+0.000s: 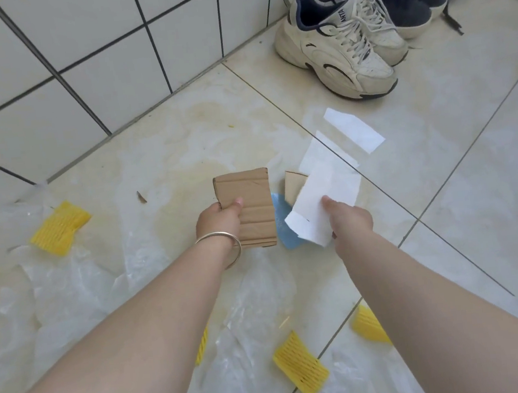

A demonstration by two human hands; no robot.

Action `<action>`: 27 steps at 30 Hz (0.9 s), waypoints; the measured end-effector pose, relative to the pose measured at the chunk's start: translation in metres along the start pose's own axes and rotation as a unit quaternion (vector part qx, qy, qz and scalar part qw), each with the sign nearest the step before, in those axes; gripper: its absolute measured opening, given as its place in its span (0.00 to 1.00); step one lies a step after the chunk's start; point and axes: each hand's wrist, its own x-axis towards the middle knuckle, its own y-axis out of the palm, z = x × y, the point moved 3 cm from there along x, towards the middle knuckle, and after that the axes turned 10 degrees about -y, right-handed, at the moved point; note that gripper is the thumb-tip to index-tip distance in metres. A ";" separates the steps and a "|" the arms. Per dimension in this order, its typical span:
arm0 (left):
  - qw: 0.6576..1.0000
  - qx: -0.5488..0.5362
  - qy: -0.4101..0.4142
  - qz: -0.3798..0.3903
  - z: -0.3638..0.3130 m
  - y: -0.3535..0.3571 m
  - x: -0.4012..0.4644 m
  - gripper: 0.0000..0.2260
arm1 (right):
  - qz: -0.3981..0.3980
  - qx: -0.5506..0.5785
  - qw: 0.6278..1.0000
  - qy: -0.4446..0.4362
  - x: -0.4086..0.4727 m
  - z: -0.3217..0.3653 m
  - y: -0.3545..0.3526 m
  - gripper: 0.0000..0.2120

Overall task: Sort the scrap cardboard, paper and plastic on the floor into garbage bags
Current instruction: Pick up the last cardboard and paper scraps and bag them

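- Pale glazed floor tiles point(439, 150), stained yellowish toward the middle, meet a white tiled wall point(74, 56) with dark grout across the upper left of the frame.
- Left hand point(220, 221), at frame centre, grasps a rectangular scrap of brown corrugated cardboard point(249, 207), thumb pressed on its face; the piece is creased and held off the floor.
- Right hand point(349, 218), just right of centre, pinches a sheet of white paper point(320, 208), thin and slightly curled.
- Behind that sheet lie a second cardboard scrap point(293, 186), a blue piece point(288, 236) of unclear material and two more white paper strips point(353, 129).
- Crumpled clear plastic film point(77, 281) spreads over the lower left and bottom centre, with yellow foam netting sleeves point(59, 227) scattered on it.
- Step in hand, as judged: collection by material, one kind per hand. No garbage bag is in view.
- Next move, as judged: carry each piece to its own bag without mixing; the remaining paper lies flat and will need a fingernail edge to lift.
- Worn white and navy trainers point(337, 48) stand at the upper right, apart from the scrap.
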 end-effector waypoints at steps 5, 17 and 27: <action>1.000 0.024 -0.003 0.019 0.002 0.010 0.010 0.09 | -0.019 -0.042 0.999 -0.006 0.019 0.002 0.019 0.16; 0.991 0.132 -0.003 -0.032 0.004 0.025 0.019 0.16 | 0.003 -0.195 0.973 -0.124 0.027 0.001 0.035 0.15; 0.998 0.056 -0.014 -0.040 0.013 0.026 0.011 0.10 | -0.008 -0.045 0.995 -0.085 0.025 -0.017 0.000 0.19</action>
